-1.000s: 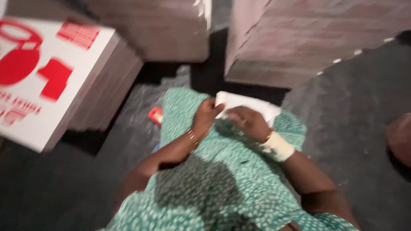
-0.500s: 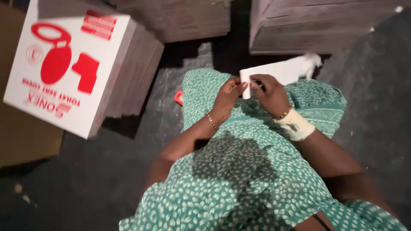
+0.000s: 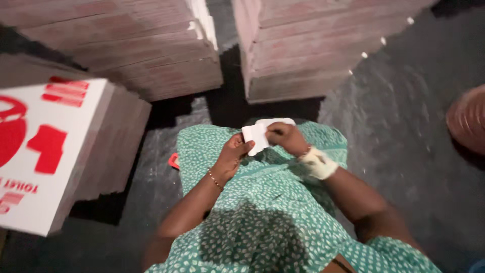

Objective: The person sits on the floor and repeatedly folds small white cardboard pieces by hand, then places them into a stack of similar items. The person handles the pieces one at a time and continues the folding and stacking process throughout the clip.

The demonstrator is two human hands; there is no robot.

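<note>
Two tall stacks of flattened brownish cardboard rose straight ahead of the seated person, one to the left and a second stack to the right, with a dark gap of floor between them. At the left edge stood another pile topped by a white carton sheet with red print, close against the person's knee. The dark grey floor spread out to the right, where a round reddish-brown object sat blurred at the frame's edge. A green dress with white flecks covered the lap, and a small red thing peeked out from under its left hem.

Above the lap, the white folded piece was held between both hands, just short of the gap. Its long axis ran roughly left to right, tilting slightly up toward the right, its flat face turned upward. The left hand, a thin bangle at its wrist, pinched the left lower corner; the right hand, wrist wrapped in a pale band, closed over the right end
</note>
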